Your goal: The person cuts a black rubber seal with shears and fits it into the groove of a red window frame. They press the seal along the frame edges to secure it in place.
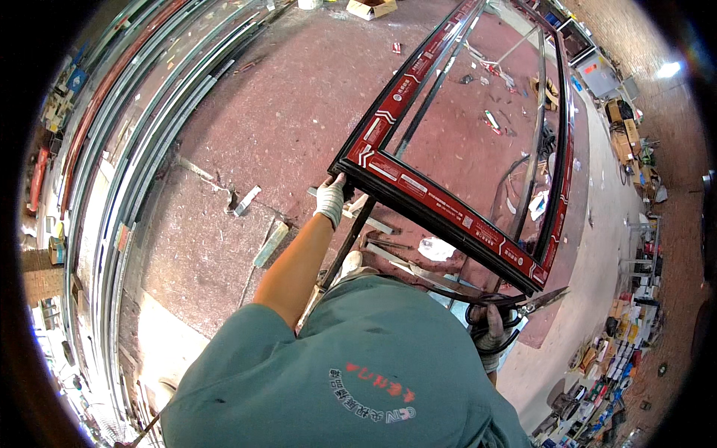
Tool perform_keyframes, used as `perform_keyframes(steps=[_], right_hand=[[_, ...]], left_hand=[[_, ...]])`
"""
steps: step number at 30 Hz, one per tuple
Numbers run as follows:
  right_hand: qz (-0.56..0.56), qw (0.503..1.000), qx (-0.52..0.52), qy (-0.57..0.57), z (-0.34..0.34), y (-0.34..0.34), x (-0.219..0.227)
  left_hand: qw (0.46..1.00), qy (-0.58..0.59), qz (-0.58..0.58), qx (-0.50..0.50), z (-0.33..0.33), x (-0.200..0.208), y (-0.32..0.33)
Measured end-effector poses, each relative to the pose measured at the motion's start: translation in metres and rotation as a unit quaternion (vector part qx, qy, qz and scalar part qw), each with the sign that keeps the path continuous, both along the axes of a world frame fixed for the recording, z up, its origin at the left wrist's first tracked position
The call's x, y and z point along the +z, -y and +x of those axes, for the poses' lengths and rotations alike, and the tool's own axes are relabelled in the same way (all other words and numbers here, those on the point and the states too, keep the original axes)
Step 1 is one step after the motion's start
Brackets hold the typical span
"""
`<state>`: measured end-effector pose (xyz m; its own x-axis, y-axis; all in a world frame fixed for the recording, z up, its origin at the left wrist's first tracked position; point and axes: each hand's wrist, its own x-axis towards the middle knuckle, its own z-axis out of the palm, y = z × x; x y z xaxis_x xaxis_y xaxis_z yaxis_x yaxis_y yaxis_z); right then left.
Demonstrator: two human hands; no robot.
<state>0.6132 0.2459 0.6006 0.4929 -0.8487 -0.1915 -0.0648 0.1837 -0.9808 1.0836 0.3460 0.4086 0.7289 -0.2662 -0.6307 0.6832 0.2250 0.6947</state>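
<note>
A large rectangular window frame [448,211], dark with red printed protective film, lies raised above the floor in front of me. My left hand [330,200], in a whitish glove, grips its near left corner, thumb on top and the other fingers mostly hidden. Close to the near right corner, my gloved right hand [490,332] is closed around the black handles of a pair of scissors [544,301]. The blades point right, just below that corner, and look slightly apart. A thin black strip [433,282] runs from near my waist toward the scissors.
Long metal profiles [123,187] are stacked along the left side. Under the frame are dark support bars [355,235], and offcuts [270,244] and scraps litter the reddish floor [246,119]. Boxes and tools [616,328] line the right wall. A cardboard box [371,9] stands far ahead.
</note>
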Motion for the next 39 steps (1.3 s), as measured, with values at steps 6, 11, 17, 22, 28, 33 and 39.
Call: perform_keyframes(steps=[6, 11, 17, 22, 28, 33, 39], right_hand=[[-0.268, 0.958, 0.001, -0.101, 0.002, -0.002, 0.01], [0.027, 0.998, -0.052, 0.026, 0.04, -0.018, 0.057], [-0.003, 0.999, -0.041, 0.022, 0.046, -0.02, 0.063], [0.014, 0.999, -0.023, 0.043, 0.038, -0.015, 0.055], [0.04, 0.997, -0.018, 0.06, 0.038, -0.014, 0.05], [0.028, 0.999, -0.031, 0.027, 0.042, -0.016, 0.053], [0.033, 0.999, -0.009, 0.024, 0.043, -0.012, 0.053]], left_hand=[[0.989, 0.143, 0.037, -0.014, -0.016, 0.001, -0.002], [0.991, 0.116, -0.002, 0.061, -0.017, -0.002, 0.006], [0.995, 0.084, 0.003, 0.054, -0.014, 0.006, 0.004], [0.989, 0.103, 0.019, 0.103, -0.014, 0.007, 0.007], [0.988, 0.096, 0.057, 0.103, -0.01, 0.018, 0.012], [0.984, 0.135, 0.074, 0.092, -0.033, 0.02, 0.02], [0.979, 0.157, 0.113, 0.063, -0.026, -0.009, 0.02]])
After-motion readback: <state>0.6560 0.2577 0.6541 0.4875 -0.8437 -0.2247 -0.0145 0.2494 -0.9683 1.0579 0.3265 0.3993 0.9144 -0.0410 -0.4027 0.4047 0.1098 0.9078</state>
